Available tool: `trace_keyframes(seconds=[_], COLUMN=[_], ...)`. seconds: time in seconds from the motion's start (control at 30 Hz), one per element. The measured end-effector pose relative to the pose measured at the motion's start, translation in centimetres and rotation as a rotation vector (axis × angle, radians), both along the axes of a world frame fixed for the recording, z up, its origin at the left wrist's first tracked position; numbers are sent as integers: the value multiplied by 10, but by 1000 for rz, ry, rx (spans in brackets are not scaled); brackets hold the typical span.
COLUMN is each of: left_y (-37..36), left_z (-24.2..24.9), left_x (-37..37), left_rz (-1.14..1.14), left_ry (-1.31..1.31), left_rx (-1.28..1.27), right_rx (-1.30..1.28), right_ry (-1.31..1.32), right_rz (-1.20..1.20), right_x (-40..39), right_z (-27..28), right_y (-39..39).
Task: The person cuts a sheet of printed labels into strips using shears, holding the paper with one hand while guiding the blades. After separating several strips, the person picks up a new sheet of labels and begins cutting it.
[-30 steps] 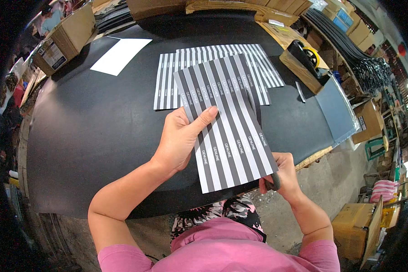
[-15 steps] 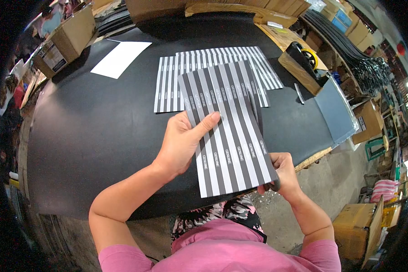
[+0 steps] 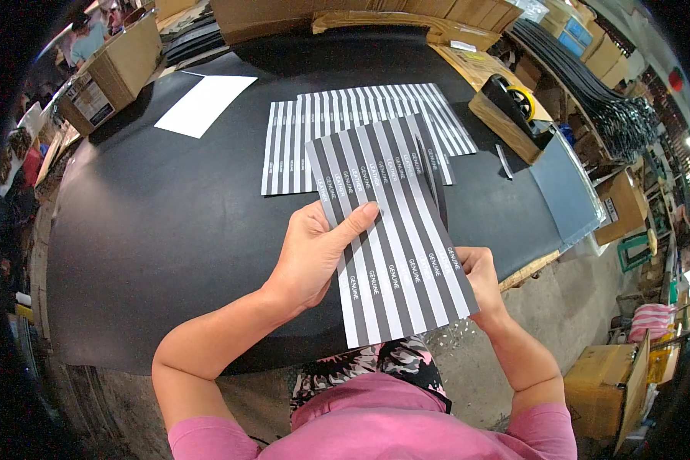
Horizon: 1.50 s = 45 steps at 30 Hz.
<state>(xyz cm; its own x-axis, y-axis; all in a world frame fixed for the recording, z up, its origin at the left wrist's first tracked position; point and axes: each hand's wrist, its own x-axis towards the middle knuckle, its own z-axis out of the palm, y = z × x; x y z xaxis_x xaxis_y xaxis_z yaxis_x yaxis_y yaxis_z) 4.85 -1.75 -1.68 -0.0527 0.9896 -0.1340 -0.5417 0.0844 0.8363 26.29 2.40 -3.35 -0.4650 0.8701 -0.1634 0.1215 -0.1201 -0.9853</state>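
Observation:
My left hand (image 3: 314,249) grips a sheet with black and white stripes (image 3: 387,261) and printed lettering, its thumb on top and its fingers underneath. At the sheet's right edge, my right hand (image 3: 483,284) is closed, partly hidden behind the sheet. It holds dark scissors (image 3: 441,201), whose upper part shows beside the sheet; the handles are hidden. More striped sheets (image 3: 284,146) lie overlapping on the black table (image 3: 153,253), just beyond the held one. A plain white sheet (image 3: 205,106) lies farther left.
A cardboard box (image 3: 115,73) stands at the back left. On the right are an open carton with a yellow tape roll (image 3: 521,101), a thin strip (image 3: 504,162) and a grey sheet (image 3: 563,188). Black strips hang at the far right. A person (image 3: 88,38) is at the far upper left.
The held sheet has shifted slightly down and right with my left hand. The black scissor handle seen by my right hand before is now hidden behind the sheet.

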Motion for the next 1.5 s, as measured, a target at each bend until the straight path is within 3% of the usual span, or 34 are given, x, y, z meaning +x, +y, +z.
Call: trace_keyframes(seconds=[1.5], left_y=[-2], left_z=[-2], left_x=[6], left_rz=[-4], left_ry=[4], left_rx=[-51], right_rx=[44], right_ry=[-52], right_rz=[-27], right_x=[-11], right_z=[0], right_y=[14])
